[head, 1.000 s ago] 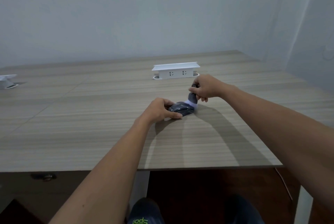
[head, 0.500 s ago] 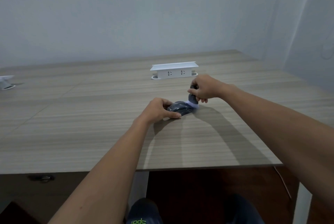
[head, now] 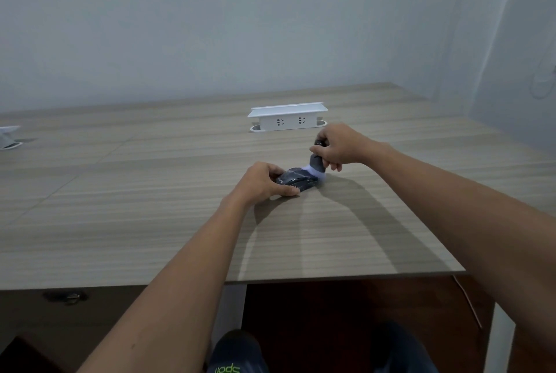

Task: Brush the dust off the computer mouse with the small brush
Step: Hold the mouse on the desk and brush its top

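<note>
A dark computer mouse (head: 296, 180) lies on the wooden table (head: 150, 222), near its middle. My left hand (head: 262, 181) grips the mouse from its left side, thumb along the near edge. My right hand (head: 338, 146) is closed on the dark handle of a small brush (head: 316, 165). The brush's pale bristles rest on the far right end of the mouse. Most of the handle is hidden inside my right fist.
A white raised power socket box (head: 287, 117) stands on the table just beyond my right hand. Another white socket box (head: 7, 134) sits at the far left edge. The table's near edge runs below my forearms; shoes show on the floor underneath.
The brush and my right hand have shifted only slightly over the mouse's far end. My left hand keeps its hold on the mouse, which stays in place.
</note>
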Tool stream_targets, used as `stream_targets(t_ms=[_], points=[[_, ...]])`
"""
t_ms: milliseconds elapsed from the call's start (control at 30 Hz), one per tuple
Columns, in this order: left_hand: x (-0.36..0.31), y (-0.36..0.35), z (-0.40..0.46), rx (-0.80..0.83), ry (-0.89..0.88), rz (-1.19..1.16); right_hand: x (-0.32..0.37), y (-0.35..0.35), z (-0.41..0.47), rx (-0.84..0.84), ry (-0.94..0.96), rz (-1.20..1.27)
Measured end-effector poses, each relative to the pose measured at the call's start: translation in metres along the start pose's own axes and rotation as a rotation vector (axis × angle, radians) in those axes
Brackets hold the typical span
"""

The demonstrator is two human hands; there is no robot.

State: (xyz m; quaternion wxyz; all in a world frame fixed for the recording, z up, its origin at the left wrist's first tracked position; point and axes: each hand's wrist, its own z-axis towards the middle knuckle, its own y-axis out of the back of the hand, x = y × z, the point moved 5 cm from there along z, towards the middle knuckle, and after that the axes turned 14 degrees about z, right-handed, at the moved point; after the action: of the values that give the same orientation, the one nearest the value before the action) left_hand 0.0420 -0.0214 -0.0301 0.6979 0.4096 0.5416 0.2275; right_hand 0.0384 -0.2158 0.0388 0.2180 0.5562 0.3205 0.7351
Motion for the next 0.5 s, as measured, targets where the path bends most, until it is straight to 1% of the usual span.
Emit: stream_targets(t_ms=[100, 233, 300, 433, 500], points=[[-0.001, -0.001, 0.0, -0.01, -0.009, 0.015, 0.01, -0.001, 0.0, -0.019, 0.035, 0.082], [-0.002, -0.002, -0.001, -0.023, -0.015, 0.027, 0.021, -0.006, -0.003, 0.014, 0.048, 0.25], [-0.002, -0.002, -0.001, -0.038, -0.017, 0.023, 0.017, -0.004, -0.003, 0.001, 0.036, 0.208], [0.0, -0.003, 0.0, -0.04, -0.004, 0.029, 0.005, 0.001, -0.002, -0.03, 0.004, 0.036], [-0.001, -0.003, 0.0, -0.036, -0.002, 0.029, 0.003, -0.001, -0.002, -0.035, 0.001, 0.006]])
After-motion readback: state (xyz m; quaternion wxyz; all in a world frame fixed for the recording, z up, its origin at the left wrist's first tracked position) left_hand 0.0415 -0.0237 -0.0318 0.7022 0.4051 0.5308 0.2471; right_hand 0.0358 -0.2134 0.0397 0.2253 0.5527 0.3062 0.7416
